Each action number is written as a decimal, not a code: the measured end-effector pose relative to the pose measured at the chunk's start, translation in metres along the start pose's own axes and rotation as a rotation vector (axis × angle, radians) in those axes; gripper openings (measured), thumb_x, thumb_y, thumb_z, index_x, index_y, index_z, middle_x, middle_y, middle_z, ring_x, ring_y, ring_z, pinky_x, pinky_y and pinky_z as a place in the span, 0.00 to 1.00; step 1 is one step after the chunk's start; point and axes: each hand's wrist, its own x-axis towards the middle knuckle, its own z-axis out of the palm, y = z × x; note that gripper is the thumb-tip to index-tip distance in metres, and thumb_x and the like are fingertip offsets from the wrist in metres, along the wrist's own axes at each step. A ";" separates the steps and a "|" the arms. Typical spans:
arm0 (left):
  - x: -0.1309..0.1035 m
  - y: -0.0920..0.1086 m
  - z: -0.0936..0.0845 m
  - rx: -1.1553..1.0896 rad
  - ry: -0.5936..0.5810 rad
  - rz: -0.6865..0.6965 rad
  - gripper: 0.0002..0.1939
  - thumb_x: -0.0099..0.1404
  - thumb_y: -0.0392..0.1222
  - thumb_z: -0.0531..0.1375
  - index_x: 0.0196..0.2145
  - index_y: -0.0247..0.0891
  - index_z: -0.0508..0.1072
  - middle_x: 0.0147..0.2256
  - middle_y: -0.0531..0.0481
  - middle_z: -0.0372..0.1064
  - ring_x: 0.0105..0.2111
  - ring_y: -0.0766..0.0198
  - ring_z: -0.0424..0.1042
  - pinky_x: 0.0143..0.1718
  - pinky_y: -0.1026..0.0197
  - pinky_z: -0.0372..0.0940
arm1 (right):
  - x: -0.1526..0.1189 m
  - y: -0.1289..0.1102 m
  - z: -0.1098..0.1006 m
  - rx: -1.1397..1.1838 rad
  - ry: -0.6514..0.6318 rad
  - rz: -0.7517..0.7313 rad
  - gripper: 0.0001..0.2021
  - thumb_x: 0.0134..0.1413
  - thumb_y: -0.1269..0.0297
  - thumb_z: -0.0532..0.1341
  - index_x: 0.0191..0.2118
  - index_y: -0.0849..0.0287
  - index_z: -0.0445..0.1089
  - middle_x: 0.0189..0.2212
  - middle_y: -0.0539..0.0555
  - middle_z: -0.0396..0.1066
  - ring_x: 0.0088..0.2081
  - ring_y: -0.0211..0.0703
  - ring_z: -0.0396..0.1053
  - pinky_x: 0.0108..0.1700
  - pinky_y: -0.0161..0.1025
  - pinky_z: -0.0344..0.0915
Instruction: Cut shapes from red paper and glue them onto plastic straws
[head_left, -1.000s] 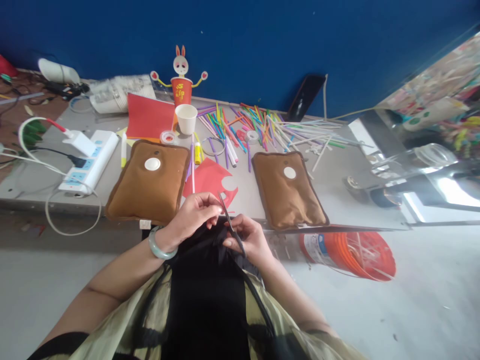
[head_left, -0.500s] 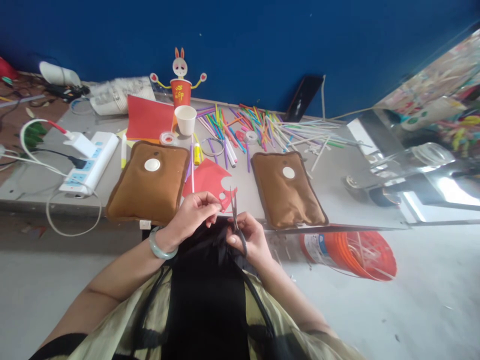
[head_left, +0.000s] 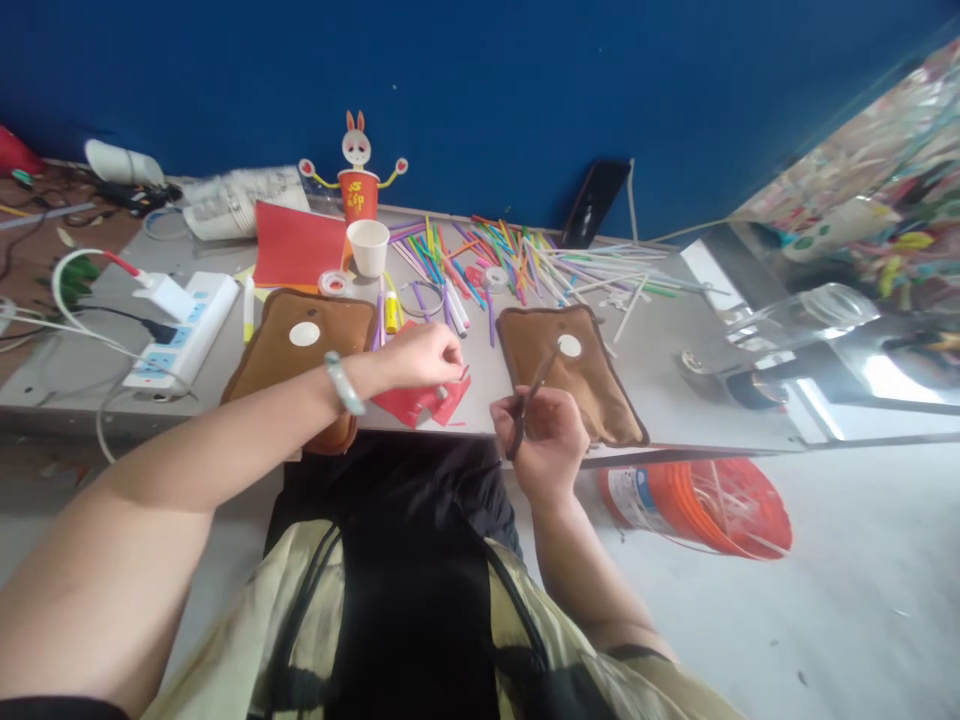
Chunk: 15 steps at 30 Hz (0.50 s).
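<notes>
Both hands have drawn apart since half a second ago: the left hand (head_left: 424, 358) has reached forward over the red paper (head_left: 405, 402), and the right hand (head_left: 553, 435) has shifted right, carrying the scissors (head_left: 534, 388). Grey tabletop (head_left: 675, 405) runs across the view. Along its front edge lie two brown pouches, a left pouch (head_left: 274, 368) partly behind the left forearm and a right pouch (head_left: 596, 375). Toward the back edge spread colored straws (head_left: 517, 250). Red paper, cut with notches, lies near the front edge between the pouches. Left fingers are curled together above it; whether they grip anything cannot be told. Right fingers are closed around the scissors' handles; the scissors' long axis slants, tips toward the back right corner, blades close together, overlapping the right pouch in view.
</notes>
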 end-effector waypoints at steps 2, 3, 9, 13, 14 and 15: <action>0.022 0.000 0.006 0.037 -0.072 0.006 0.06 0.49 0.31 0.61 0.19 0.36 0.76 0.20 0.50 0.72 0.22 0.65 0.69 0.24 0.64 0.57 | -0.002 0.000 -0.001 0.021 0.024 0.004 0.15 0.47 0.67 0.69 0.42 0.54 0.68 0.30 0.49 0.75 0.33 0.42 0.75 0.43 0.44 0.72; 0.031 0.000 0.011 0.049 -0.107 -0.019 0.07 0.49 0.30 0.60 0.18 0.36 0.75 0.19 0.50 0.70 0.21 0.65 0.68 0.24 0.64 0.57 | -0.004 -0.001 -0.002 0.024 0.025 0.009 0.15 0.48 0.67 0.69 0.42 0.54 0.68 0.30 0.49 0.75 0.33 0.41 0.75 0.43 0.43 0.72; 0.061 0.004 0.039 0.198 -0.244 -0.110 0.05 0.52 0.33 0.61 0.22 0.34 0.76 0.15 0.52 0.64 0.18 0.65 0.65 0.23 0.63 0.58 | -0.015 0.003 -0.017 -0.046 0.062 0.056 0.14 0.48 0.65 0.69 0.40 0.56 0.69 0.29 0.50 0.76 0.30 0.40 0.75 0.33 0.37 0.72; 0.070 0.008 0.052 0.283 -0.289 -0.079 0.04 0.52 0.35 0.62 0.22 0.34 0.77 0.19 0.49 0.68 0.22 0.62 0.68 0.27 0.62 0.61 | -0.018 0.009 -0.026 -0.092 0.128 0.045 0.14 0.46 0.64 0.70 0.39 0.56 0.69 0.27 0.49 0.76 0.29 0.40 0.76 0.30 0.35 0.71; 0.072 0.010 0.055 0.310 -0.287 -0.072 0.03 0.51 0.35 0.63 0.22 0.34 0.77 0.20 0.48 0.70 0.24 0.61 0.70 0.28 0.62 0.62 | -0.018 0.010 -0.027 -0.091 0.139 0.037 0.14 0.46 0.65 0.70 0.39 0.56 0.70 0.27 0.49 0.76 0.28 0.40 0.75 0.30 0.35 0.72; 0.073 0.011 0.057 0.335 -0.284 -0.065 0.03 0.51 0.35 0.63 0.23 0.34 0.77 0.22 0.48 0.71 0.26 0.60 0.71 0.30 0.61 0.63 | -0.018 0.011 -0.028 -0.089 0.144 0.029 0.14 0.46 0.65 0.70 0.39 0.56 0.70 0.27 0.49 0.76 0.28 0.40 0.75 0.30 0.35 0.72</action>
